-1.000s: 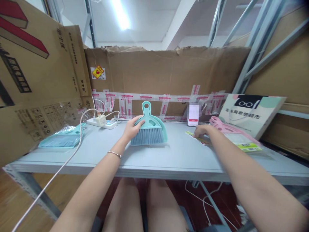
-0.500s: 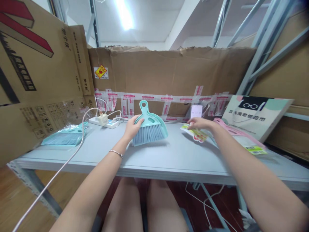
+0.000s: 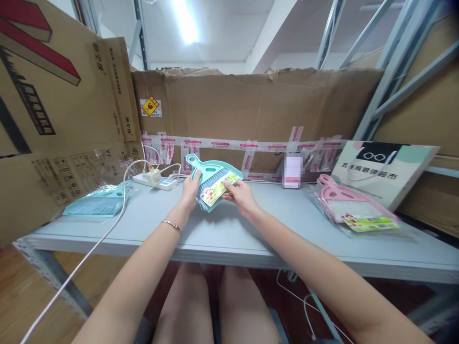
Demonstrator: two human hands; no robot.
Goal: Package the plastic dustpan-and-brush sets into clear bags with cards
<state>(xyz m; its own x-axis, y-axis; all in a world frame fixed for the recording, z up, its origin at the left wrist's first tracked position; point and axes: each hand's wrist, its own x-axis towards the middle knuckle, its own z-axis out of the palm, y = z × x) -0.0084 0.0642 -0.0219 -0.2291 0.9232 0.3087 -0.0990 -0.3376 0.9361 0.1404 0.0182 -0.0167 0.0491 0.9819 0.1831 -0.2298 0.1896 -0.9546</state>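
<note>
My left hand (image 3: 189, 190) grips the left side of a teal dustpan with a small brush nested in it (image 3: 211, 173), tilted up off the grey table (image 3: 251, 229). My right hand (image 3: 239, 195) pinches a yellow-green printed label card (image 3: 218, 188) and holds it against the brush bristles. Both hands meet at the middle of the table, a little in front of the cardboard wall.
A bagged pink dustpan set (image 3: 349, 208) lies at the right, a bagged teal set (image 3: 96, 203) at the left. A white power strip (image 3: 155, 180) with cables sits at the back left, a phone (image 3: 293, 170) at the back. A printed board (image 3: 383, 169) leans at the right.
My right hand picked up the label card from the right side and carried it left onto the teal dustpan. My left hand tilted the dustpan up and leftward.
</note>
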